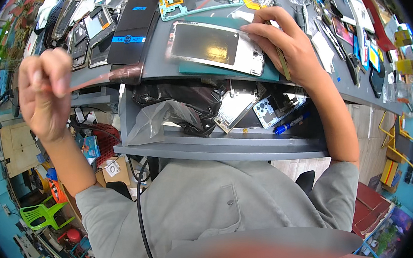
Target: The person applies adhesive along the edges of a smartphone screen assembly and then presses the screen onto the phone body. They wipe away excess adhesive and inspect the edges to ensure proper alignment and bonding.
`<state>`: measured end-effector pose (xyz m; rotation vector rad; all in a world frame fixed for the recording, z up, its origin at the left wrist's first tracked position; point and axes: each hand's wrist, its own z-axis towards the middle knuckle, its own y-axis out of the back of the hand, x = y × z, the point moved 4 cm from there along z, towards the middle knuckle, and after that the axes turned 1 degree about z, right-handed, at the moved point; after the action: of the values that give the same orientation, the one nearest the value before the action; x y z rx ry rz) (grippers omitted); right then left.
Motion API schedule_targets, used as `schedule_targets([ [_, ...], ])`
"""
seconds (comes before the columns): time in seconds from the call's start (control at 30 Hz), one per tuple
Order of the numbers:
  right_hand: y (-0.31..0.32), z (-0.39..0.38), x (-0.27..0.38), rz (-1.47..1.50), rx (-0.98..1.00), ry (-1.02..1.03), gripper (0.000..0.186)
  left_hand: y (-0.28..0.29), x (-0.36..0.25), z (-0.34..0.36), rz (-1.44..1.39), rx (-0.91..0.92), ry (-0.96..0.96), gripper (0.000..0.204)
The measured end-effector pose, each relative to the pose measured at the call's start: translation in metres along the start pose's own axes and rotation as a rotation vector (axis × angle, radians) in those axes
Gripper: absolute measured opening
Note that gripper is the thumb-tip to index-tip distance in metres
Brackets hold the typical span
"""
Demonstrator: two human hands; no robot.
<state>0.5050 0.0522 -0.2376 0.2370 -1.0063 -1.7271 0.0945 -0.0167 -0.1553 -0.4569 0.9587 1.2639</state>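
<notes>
My left hand [48, 91] is raised at the left, its fingers pinched on one end of a thin reddish-brown film strip [127, 74]. The strip stretches toward the right and widens into a darker, glossy end by the desk edge. My right hand [285, 41] grips the upper right corner of a phone screen frame [204, 43], silver-edged with a dark shiny panel. Brass-coloured tweezers [283, 64] are tucked in the same hand and point down. Under the frame lies a green mat [201, 69], which the frame partly covers.
Below the desk edge, an open drawer [218, 150] holds black plastic bags [179, 99], phone parts and a blue marker [287, 126]. A black box [134, 27] stands behind the strip. Phone parts crowd the back left; tools [328, 35] and phones lie at right.
</notes>
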Motion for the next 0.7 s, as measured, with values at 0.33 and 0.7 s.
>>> schedule_targets([
  [0.33,0.033,0.005,-0.023,-0.325,0.008,-0.016,0.038,0.102,-0.005,-0.151,0.824,-0.257,0.688,0.002],
  [0.7,0.041,-0.001,-0.05,-0.594,0.135,-0.028,0.051,0.107,0.031,-0.202,1.243,-0.001,0.728,0.025],
])
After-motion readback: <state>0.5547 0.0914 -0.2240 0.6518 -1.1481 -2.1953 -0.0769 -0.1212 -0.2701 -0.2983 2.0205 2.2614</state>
